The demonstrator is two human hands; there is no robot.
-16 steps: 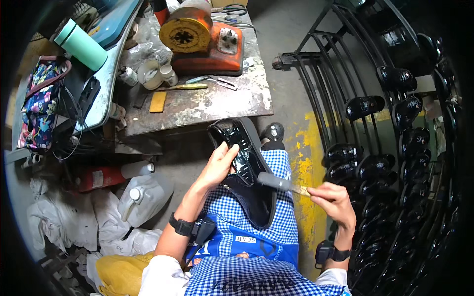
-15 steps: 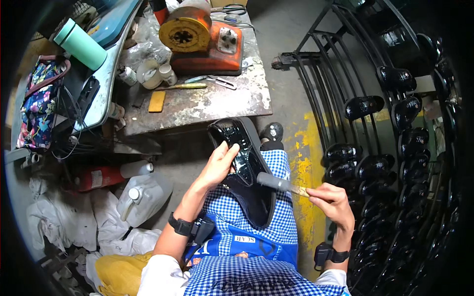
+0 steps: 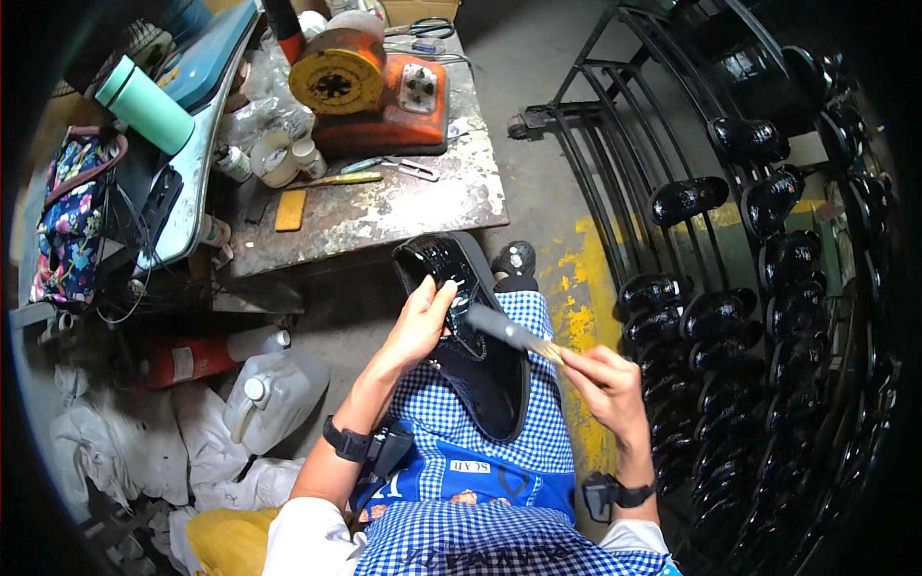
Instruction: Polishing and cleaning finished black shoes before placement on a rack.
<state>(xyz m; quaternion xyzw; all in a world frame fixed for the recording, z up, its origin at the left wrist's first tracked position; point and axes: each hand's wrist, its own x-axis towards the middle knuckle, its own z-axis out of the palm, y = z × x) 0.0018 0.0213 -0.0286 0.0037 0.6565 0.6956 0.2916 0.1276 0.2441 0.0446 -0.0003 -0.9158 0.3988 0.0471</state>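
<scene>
A glossy black shoe [image 3: 471,336] lies sole-down along your lap on the blue checked apron [image 3: 461,432], toe pointing away from you toward the table [image 3: 403,206]. Your left hand [image 3: 423,322] rests on the shoe's near side, fingers [image 3: 444,293] spread flat over the upper rather than gripping it. Your right hand [image 3: 603,384] pinches the pale wooden handle of a brush [image 3: 514,333], fingers closed narrowly around it, the dark head lying across the shoe's opening.

To do this step well, I'd judge you should keep the left palm pressing the shoe into your thigh so it cannot roll, and draw the brush in short, even strokes along the upper, keeping the bristles off your left fingertips (they sit just beside the brush head).

Hard to make out: whether the bristles actually touch the leather, and what, if anything, is on them. The shoe's heel end is hidden by apron folds. On the rack [image 3: 730,288] to your right, rows of similar black shoes blur into the dark rim.
</scene>
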